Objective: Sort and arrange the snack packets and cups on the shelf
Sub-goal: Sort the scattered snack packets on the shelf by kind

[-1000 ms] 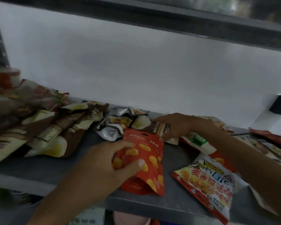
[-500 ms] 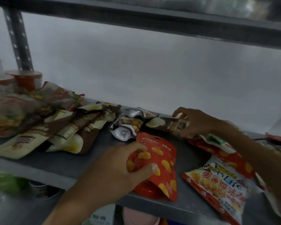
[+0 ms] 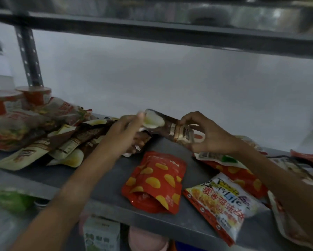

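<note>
Left hand [image 3: 124, 133] off red pouch [image 3: 156, 180] now, up at brown packet [image 3: 168, 128]; fingers curl at its pale end. Right hand [image 3: 206, 134] lifts same packet off shelf [image 3: 105, 180], pinching printed end. Packet airborne at centre, heading likely for brown pile [image 3: 61, 145] at 9 o'clock. Red pouch lies released at 6 o'clock. Cups [image 3: 34, 95] at 10 o'clock. White bag [image 3: 222, 201] at 4 o'clock reads "Life" plus Chinese characters; other print blurred.

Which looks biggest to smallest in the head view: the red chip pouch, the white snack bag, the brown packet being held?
Red chip pouch and white snack bag look alike, unranked. Smallest: brown packet, partly hidden by both hands.
</note>
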